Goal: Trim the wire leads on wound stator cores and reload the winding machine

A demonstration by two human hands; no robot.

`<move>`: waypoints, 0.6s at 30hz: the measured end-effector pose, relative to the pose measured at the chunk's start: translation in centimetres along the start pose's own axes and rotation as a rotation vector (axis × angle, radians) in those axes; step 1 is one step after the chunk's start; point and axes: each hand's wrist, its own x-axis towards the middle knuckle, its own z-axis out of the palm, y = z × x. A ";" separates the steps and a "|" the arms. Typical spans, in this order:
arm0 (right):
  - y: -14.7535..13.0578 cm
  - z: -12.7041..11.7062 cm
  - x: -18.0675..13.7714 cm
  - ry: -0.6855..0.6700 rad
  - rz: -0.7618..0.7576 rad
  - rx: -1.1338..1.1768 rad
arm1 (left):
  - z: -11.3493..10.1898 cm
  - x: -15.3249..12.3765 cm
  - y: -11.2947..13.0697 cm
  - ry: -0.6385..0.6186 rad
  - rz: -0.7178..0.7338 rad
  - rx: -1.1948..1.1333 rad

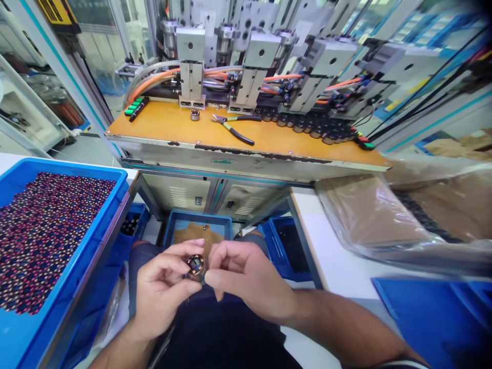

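Far left: yellow label [59, 11], print unreadable; below it, blue bin [77, 166] holding many small parts [57, 230]. Left hand [163, 289] pinches metal ring [197, 274] above the lap. Green mark [223, 161] on bench front, too small to read. Right hand [249, 271]: thumb and fingers drawn together beside ring; cannot tell whether gripping anything. Right: clear plastic [346, 241] over cardboard.

Ahead of me, black-handled pliers [240, 137] lie open on an orange bench top [165, 121], with a black marker [139, 109] near its left end. Behind them I see upright metal units [192, 84] and orange hoses [154, 78]. To my right, clear plastic [353, 210] covers brown material on a white table [334, 271].
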 end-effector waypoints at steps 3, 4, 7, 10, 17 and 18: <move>0.5 -0.3 0.4 -0.046 -0.033 0.032 | -0.3 -0.1 -0.1 0.010 -0.004 0.006; 0.8 -0.3 0.5 -0.075 -0.055 0.037 | -0.4 -0.2 -0.1 0.017 -0.012 0.009; 1.6 -0.3 0.8 -0.170 -0.133 0.033 | -0.3 0.0 -0.1 0.020 -0.045 0.004; 2.2 -0.2 1.2 -0.121 -0.365 -0.092 | -0.4 0.7 -0.5 0.015 -0.099 -0.095; 1.4 -3.1 2.9 0.357 -1.454 -1.136 | -2.6 1.2 0.1 0.470 -0.025 0.512; 1.3 -3.6 3.0 0.334 -1.530 -1.221 | -2.5 0.7 0.7 0.387 0.048 0.678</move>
